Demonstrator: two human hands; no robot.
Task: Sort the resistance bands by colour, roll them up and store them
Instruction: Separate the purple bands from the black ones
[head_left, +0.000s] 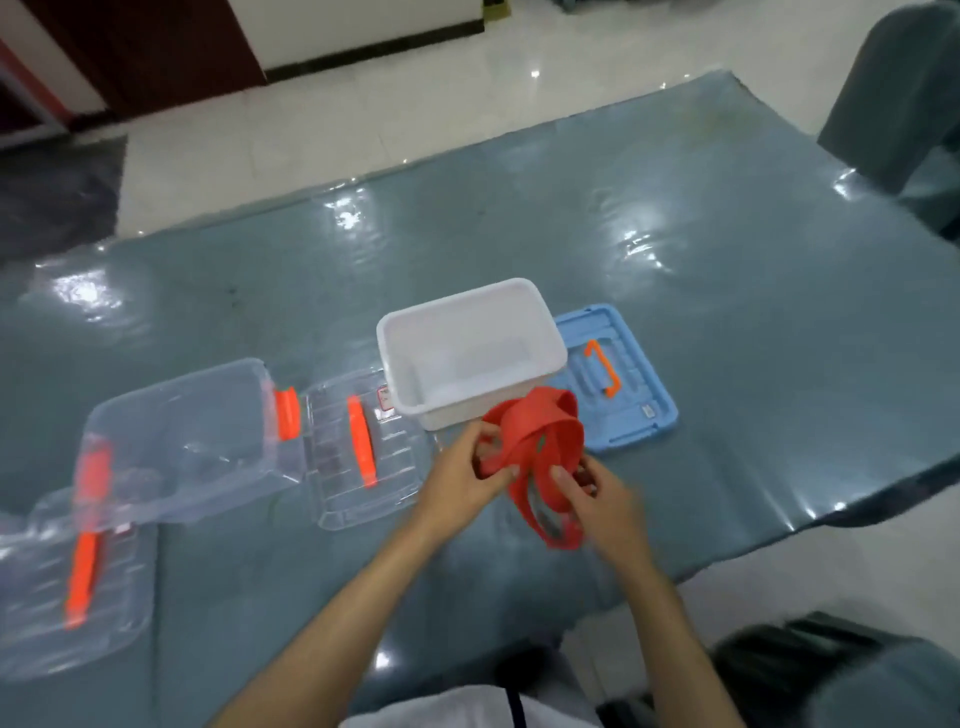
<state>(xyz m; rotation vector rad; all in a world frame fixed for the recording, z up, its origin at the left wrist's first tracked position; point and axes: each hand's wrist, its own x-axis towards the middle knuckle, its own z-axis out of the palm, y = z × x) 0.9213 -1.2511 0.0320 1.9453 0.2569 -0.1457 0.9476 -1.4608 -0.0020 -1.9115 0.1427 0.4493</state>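
both hands at centre, gripping a red band (540, 447) looped loosely above the table (727, 322): left hand (467, 475) pinching its left folds, right hand (597, 499) curled round the strands hanging toward 6 o'clock. white bin (470, 353) just at 12 o'clock of the band, blue lid (618, 374) at 1 o'clock. clear box (192, 436) and clear lid (363, 457) at 9 o'clock.

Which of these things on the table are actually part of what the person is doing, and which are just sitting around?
Part of the job:
red resistance band, held by left hand and right hand
white bin
clear boxes

Just lying about:
blue lid
clear lids
chair
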